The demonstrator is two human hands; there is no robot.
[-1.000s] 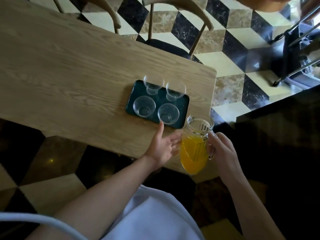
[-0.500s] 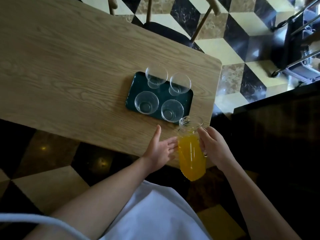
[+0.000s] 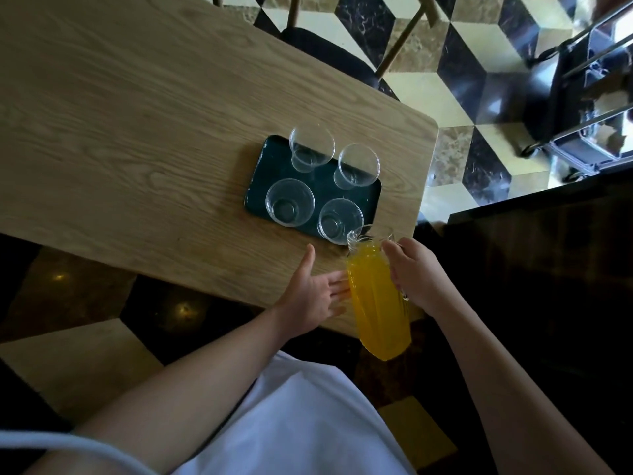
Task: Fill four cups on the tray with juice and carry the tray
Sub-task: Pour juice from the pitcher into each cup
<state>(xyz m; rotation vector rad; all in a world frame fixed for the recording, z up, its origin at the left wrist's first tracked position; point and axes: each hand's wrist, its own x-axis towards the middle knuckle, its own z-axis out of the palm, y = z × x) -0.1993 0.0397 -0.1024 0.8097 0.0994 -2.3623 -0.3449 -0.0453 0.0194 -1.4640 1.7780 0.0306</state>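
A dark green tray (image 3: 255,190) lies near the table's right end with several clear cups on it, all without juice: near-left cup (image 3: 289,202), near-right cup (image 3: 339,219), far-left cup (image 3: 311,147), far-right cup (image 3: 358,166). My right hand (image 3: 416,274) grips the handle of a glass pitcher (image 3: 376,299) of orange juice. The pitcher is tilted, its spout just over the near-right cup's rim. My left hand (image 3: 313,294) is open, fingers spread, fingertips against the pitcher's left side.
The wooden table (image 3: 137,132) ends just right of the tray, with a rounded corner. A chair (image 3: 329,49) stands at the far side. A dark counter (image 3: 548,269) fills the right. Checkered floor lies beyond.
The pitcher has been lifted and tilted forward, its spout now reaching the near-right cup. My left hand stays beside it, fingers against the glass.
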